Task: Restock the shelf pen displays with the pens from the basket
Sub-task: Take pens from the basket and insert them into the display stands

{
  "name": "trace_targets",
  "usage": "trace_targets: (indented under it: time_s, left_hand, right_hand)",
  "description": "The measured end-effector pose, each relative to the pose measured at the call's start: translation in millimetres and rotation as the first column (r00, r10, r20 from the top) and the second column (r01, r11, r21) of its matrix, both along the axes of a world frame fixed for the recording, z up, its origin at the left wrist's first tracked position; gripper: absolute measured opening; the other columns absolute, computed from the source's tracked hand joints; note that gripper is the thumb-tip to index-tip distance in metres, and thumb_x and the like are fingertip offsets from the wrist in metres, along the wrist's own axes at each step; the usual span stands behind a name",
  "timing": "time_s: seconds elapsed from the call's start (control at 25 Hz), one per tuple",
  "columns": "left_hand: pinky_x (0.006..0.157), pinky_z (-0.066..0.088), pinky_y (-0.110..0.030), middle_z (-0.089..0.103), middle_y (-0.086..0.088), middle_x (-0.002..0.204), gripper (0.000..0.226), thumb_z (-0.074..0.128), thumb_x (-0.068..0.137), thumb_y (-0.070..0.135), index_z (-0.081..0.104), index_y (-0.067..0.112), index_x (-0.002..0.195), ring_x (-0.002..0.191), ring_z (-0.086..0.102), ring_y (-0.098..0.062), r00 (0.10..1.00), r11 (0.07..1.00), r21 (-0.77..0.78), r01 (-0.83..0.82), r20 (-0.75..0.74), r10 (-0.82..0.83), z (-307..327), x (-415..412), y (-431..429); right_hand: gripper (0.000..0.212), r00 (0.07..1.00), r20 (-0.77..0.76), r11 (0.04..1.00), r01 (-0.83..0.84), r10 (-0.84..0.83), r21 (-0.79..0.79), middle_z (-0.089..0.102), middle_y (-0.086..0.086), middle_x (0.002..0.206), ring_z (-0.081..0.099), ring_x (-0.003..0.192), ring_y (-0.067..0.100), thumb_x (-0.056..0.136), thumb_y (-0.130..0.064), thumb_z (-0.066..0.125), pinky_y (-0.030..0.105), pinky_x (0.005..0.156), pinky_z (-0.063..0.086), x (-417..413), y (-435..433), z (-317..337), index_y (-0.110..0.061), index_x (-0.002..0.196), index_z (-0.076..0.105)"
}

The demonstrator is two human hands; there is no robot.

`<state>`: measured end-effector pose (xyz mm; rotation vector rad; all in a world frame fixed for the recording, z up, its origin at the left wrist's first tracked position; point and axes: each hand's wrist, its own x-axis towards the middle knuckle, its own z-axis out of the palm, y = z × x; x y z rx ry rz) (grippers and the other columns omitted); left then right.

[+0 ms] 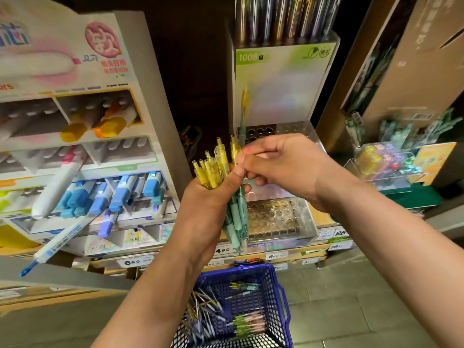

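As the basket (251,268) sits on grey tiles (351,297), displays (278,79) line the shelf (317,252).

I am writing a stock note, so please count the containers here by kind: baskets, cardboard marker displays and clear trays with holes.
Blue plastic mesh basket: 1
White cardboard marker display: 1
Clear plastic trays with round holes: 2, one upper and one lower
Total: 4
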<state>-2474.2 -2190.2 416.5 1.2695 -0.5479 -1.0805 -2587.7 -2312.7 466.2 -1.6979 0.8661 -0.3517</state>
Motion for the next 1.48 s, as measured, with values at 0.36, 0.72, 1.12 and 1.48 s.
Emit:
trace_targets:
  time_s: [0.36, 0.72, 1.12, 1.48]
  left_hand:
    - [0.078, 0.053, -0.038, 0.064, -0.013, 0.087, 0.040, 0.067, 0.095, 0.031, 0.066, 0.001, 0.123, 0.078, 0.059, -0.024, 0.995, 0.998, 0.034, -0.046, -0.088, 0.049, 5.7, 0.9, -3.1]
    - [0.078, 0.059, -0.039, 0.069, -0.015, 0.092, 0.036, 0.066, 0.094, 0.027, 0.067, -0.003, 0.115, 0.079, 0.066, -0.025, 0.992, 0.996, 0.012, -0.087, -0.091, 0.088, 6.2, 3.2, 0.7]
    - [0.075, 0.063, -0.038, 0.076, -0.013, 0.089, 0.020, 0.070, 0.094, 0.032, 0.076, 0.014, 0.101, 0.077, 0.071, -0.023, 0.992, 0.993, 0.043, -0.114, -0.048, 0.116, 3.4, 7.4, 1.7]
    - [0.083, 0.056, -0.043, 0.078, -0.012, 0.097, 0.025, 0.064, 0.097, 0.033, 0.077, 0.014, 0.108, 0.088, 0.074, -0.024, 0.997, 0.998, 0.000, -0.069, 0.025, 0.069, 9.4, -1.3, -4.6]
  right_hand:
    - [0.004, 0.763, 0.453, 0.872, 0.483, -0.461, 0.074, 0.075, 0.002, 0.078, 0.074, 0.072, 0.013, 0.093, -0.006, 0.069, 0.019, 0.067, 0.058, -3.8, -36.4, 34.9, -0.007, 0.094, 0.073]
    - [0.005, 0.914, 0.340, 0.797, 0.370, -0.221, -0.477, 0.075, -0.008, 0.084, 0.074, 0.074, 0.008, 0.094, -0.025, 0.069, 0.032, 0.078, 0.062, 21.5, -54.2, 22.7, -0.025, 0.098, 0.072]
    - [0.018, 0.960, 0.023, 0.810, 0.248, -0.279, -0.531, 0.076, -0.009, 0.088, 0.072, 0.082, 0.007, 0.091, -0.038, 0.070, 0.027, 0.086, 0.057, 19.1, -46.1, 9.1, -0.022, 0.098, 0.076]
    - [0.018, 0.998, 0.028, 0.998, -0.048, 0.049, -0.036, 0.075, -0.007, 0.080, 0.067, 0.069, 0.001, 0.087, -0.035, 0.075, 0.013, 0.063, 0.050, -2.6, -2.4, 0.8, -0.027, 0.103, 0.076]
